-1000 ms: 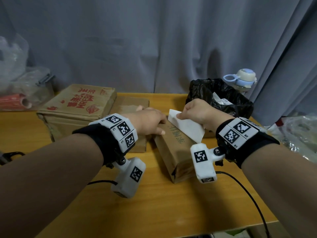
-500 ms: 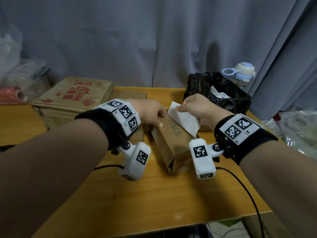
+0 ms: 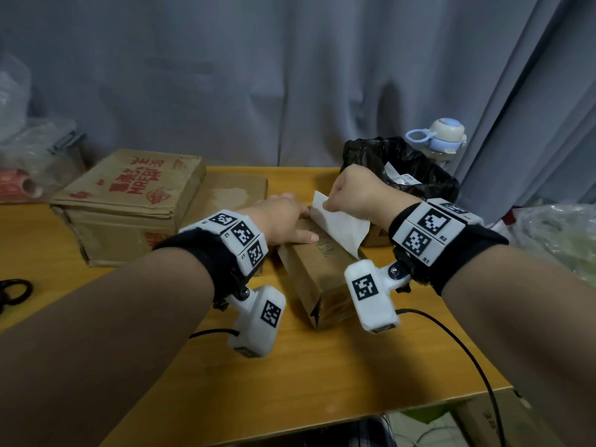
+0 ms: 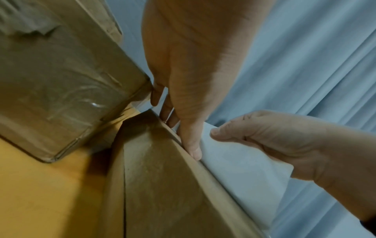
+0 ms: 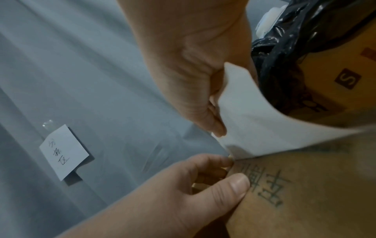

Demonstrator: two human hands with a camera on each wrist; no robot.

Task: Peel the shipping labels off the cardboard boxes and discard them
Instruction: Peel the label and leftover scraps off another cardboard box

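We've got the narrow cardboard box [image 3: 317, 269] at table centre, long axis running near-to-far, handwritten characters on its top face. Our left hand [image 3: 280, 221] lies on the box's far left top edge, thumb [image 5: 227, 190] pressed flat on the top face and the other fingers [image 4: 162, 103] bent down over the far end: bracing it, not wrapped round it.

Our right hand [image 3: 356, 193] sits just above and right of the box's far end, thumb and forefinger pinched on the far corner of the white shipping label [image 3: 338, 225]. The rest of that fist is curled. The label is partly lifted: the far portion stands up off the top face and curves toward the right hand, while its lower edge is still joined to the box along the right side of the top. The back of the label shows blank white.

Black bin bag [image 3: 400, 166] is just beyond the right hand, far right on the wooden table [image 3: 322, 366], with white paper scraps inside. A bottle with a blue-and-cream cap [image 3: 442, 137] stands behind it.

Left of us: a large printed cardboard box [image 3: 129, 201] with a flatter brown box [image 3: 232, 191] beside it, just left of the left hand. Grey curtain [image 3: 290, 75] behind; the right wrist view shows a small handwritten note [image 5: 64, 151] on it.
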